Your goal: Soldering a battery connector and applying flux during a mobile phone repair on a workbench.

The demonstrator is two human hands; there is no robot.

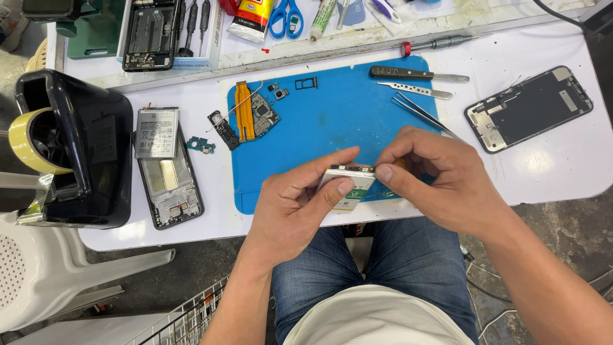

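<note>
Centrally, a blue work mat (332, 121) is spread on the white table (549, 172). At its near edge a white phone battery (348, 185) is gripped by the left hand (290, 207), thumb and fingers closed on it. Its top edge is pinched by the right hand (440, 176). Tweezers (421, 114) lie just beyond.

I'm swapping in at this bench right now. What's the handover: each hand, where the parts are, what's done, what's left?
Left hand grips the battery over the blue mat.
Right hand pinches its top edge.
Done: open frame with a second battery left of the mat; board, orange flex and SIM tray on it.
Left: nothing reassembled; tweezers lie free.
</note>
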